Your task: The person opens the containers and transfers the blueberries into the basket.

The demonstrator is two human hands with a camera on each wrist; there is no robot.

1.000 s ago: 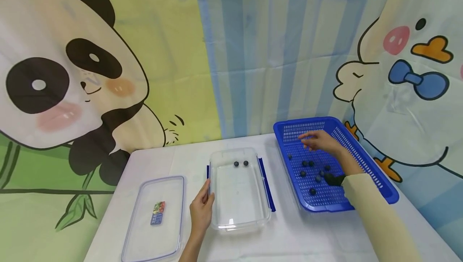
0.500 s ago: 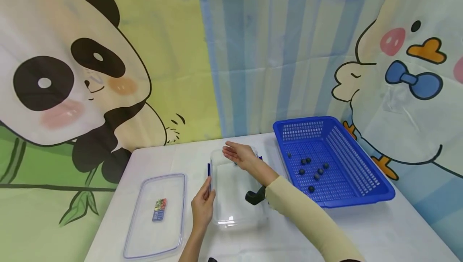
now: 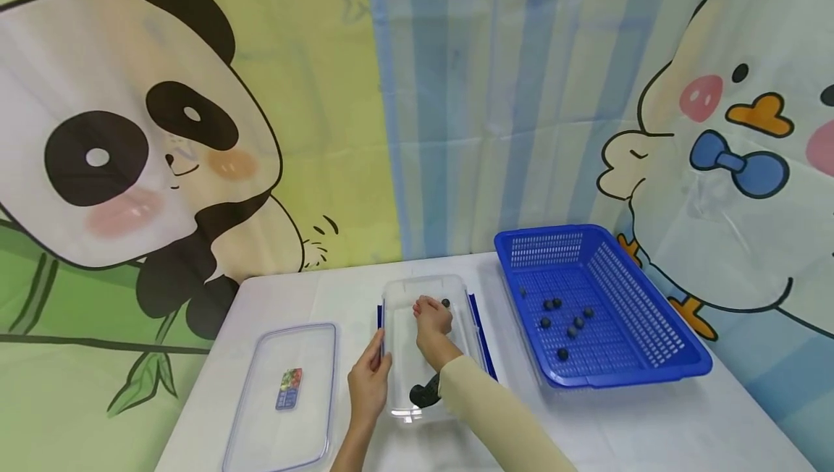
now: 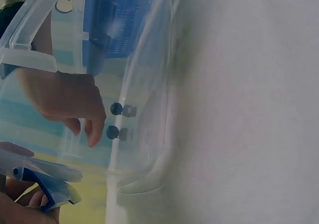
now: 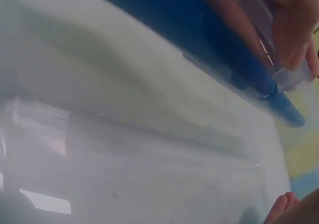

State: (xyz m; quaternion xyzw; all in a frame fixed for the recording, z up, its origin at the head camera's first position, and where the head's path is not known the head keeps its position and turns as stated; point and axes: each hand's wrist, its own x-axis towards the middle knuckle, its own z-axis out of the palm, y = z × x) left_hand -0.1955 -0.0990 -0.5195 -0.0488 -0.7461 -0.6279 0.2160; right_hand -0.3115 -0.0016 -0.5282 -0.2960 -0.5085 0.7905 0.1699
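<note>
A clear plastic box point(image 3: 407, 378) with blue side latches stands on the white table. My left hand point(image 3: 368, 385) grips its left side by a blue latch point(image 4: 50, 186). Inside the box, my right hand point(image 3: 433, 320) is lowered with fingers bent downward. Through the clear wall in the left wrist view, two dark blueberries point(image 4: 114, 120) lie on the box floor close to the right fingertips. In the head view one blueberry point(image 3: 446, 303) shows beside the right hand. Whether anything is between the right fingers is hidden.
A blue plastic basket point(image 3: 651, 298) at the right holds several blueberries point(image 3: 573, 331). To the left lies a clear lid point(image 3: 260, 399) with a colourful label point(image 3: 289, 389). A printed cloth backdrop point(image 3: 449, 132) hangs behind the table.
My right hand has travelled left from above the basket to over the box, then down into it. My left hand keeps its grip on the box side.
</note>
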